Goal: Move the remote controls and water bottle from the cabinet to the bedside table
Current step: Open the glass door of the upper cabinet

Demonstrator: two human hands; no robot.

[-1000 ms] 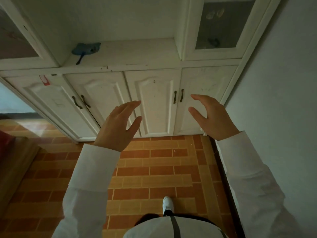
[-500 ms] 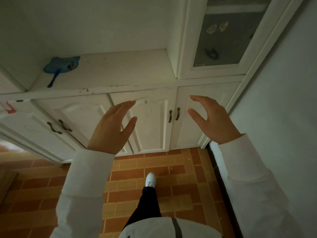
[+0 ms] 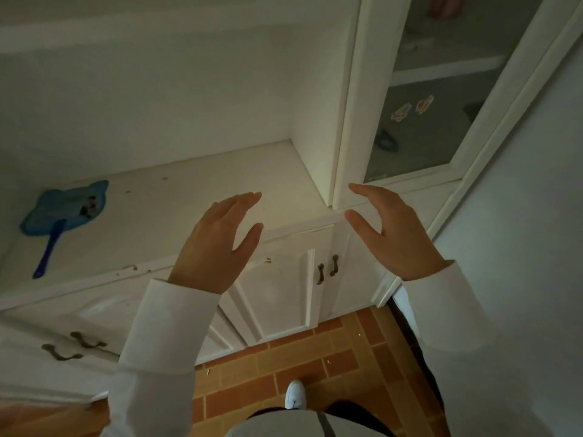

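Here both hands are raised in front of the white cabinet (image 3: 176, 200), holding nothing. The left hand (image 3: 214, 244) has its fingers straight and close together, thumb apart; the right hand (image 3: 394, 234) is the same, with a slight curl. Beyond the fingertips lies the cabinet's open shelf, bearing only a blue fan (image 3: 63, 209) far to the left. No remote controls or water bottle can be seen near either hand.

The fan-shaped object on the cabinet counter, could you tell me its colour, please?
Blue, handle included, in the head view: plastic hand fan.
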